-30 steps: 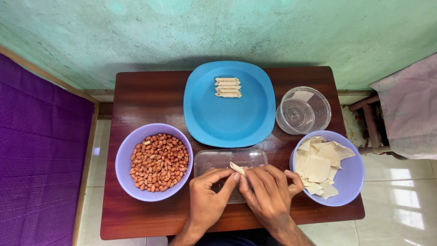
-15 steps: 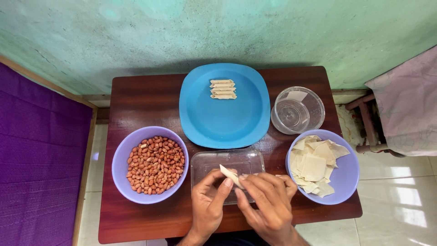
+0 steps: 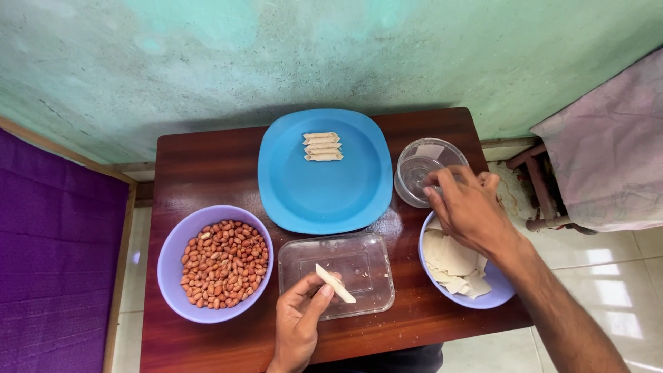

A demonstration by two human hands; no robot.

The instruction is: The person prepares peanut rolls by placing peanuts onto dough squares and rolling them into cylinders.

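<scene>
Left hand (image 3: pixel 300 321) pinches rolled dough stick (image 3: pixel 335 284) over clear tray (image 3: pixel 336 273) at table's (image 3: pixel 207 162) near edge. Right hand (image 3: pixel 466 207) dips loose fingers into clear bowl (image 3: pixel 423 169) near right edge (grasping nothing seen), likely wetting them. Peanut bowl (image 3: pixel 215 262) near left edge. Blue plate (image 3: pixel 324 171) holds finished rolls (image 3: pixel 322 146).

The left hand (image 3: pixel 300 321) pinches a small rolled dough stick (image 3: pixel 335 283) over a clear plastic tray (image 3: pixel 336 273). Left of it sits a purple bowl of peanuts (image 3: pixel 215 262). The right hand (image 3: pixel 466 207) reaches to a clear round container (image 3: pixel 418 173), above the bowl of dough sheets (image 3: pixel 459 269).
</scene>
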